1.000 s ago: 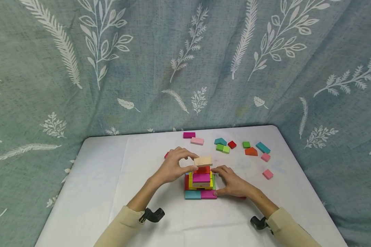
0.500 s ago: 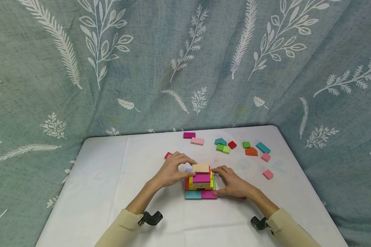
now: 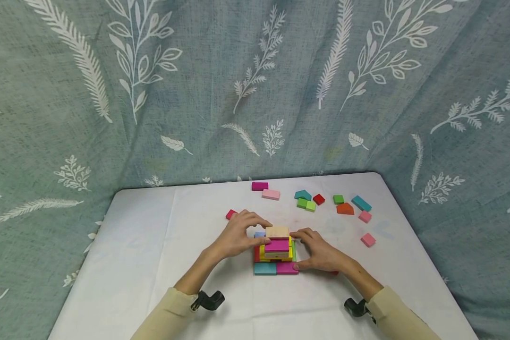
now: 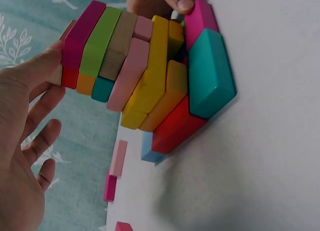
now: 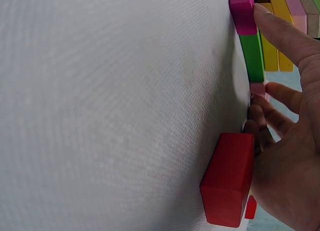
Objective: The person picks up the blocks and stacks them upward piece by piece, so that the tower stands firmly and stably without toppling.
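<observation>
A stepped tower of coloured wooden blocks (image 4: 137,71) stands in front of me, on a base with teal (image 3: 265,268) and magenta (image 3: 286,268) blocks along its near side. On its top lies a plain wooden block (image 3: 277,232), its left end pinched between the thumb and index finger of my left hand (image 3: 236,236). My right hand (image 3: 321,251) is spread beside the base's right side. Its thumb touches the magenta block's end, while its index finger reaches a pink block (image 5: 258,88) at the far corner in the right wrist view.
A red block (image 5: 227,178) lies close under my right palm. Several loose blocks, including a teal one (image 3: 361,203), an orange one (image 3: 345,208) and a pink one (image 3: 368,240), lie at the back right. A magenta block (image 3: 260,186) is near the table's (image 3: 195,307) back edge.
My left hand has lowered the plain wooden block onto the tower's top, then shifted it slightly right. The red block below now hides beneath it. My right hand has stayed put.
</observation>
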A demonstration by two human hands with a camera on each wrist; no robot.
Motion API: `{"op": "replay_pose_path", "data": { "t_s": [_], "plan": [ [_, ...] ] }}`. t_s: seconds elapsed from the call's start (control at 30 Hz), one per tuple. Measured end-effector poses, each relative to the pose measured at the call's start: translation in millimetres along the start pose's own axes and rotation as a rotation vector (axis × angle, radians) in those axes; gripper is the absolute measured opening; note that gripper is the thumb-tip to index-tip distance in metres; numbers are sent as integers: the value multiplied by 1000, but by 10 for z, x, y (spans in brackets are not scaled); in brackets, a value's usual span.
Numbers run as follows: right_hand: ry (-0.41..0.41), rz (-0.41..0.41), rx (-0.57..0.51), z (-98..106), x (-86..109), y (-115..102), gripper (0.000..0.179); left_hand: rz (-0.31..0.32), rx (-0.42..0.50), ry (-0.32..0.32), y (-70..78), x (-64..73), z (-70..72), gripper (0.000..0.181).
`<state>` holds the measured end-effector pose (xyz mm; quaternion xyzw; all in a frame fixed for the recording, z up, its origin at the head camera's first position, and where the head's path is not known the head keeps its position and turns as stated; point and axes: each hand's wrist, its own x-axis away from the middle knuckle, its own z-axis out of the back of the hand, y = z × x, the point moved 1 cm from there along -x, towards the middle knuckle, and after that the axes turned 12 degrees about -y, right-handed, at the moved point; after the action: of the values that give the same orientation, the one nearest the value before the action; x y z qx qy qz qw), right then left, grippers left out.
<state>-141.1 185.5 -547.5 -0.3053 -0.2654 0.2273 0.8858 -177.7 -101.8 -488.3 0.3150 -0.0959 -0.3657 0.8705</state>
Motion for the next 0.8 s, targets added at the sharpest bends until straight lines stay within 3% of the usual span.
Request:
{"op": "replay_pose_path", "data": {
  "t_s": [0.2, 0.3, 0.4, 0.57, 0.67, 0.8],
  "plan": [
    [-5, 15, 8, 5, 4, 0, 89, -12, 158, -26, -115, -65, 47, 42],
    [-5, 4, -1, 9, 3, -11, 90, 46, 210, -8, -249, -163, 72, 34],
    [-1, -20, -13, 14, 5, -24, 91, 146, 130, 30, -441, -327, 59, 31],
    [-4, -21, -29, 16, 6, -36, 91, 311, -100, 71, -740, -608, -30, 32],
    [-6, -21, -32, 12, 0, -30, 91, 354, -200, 76, -838, -760, -91, 37],
    [-3, -26, -28, 6, -6, -21, 91, 370, -260, 95, -877, -938, -139, 46]
  ]
}}
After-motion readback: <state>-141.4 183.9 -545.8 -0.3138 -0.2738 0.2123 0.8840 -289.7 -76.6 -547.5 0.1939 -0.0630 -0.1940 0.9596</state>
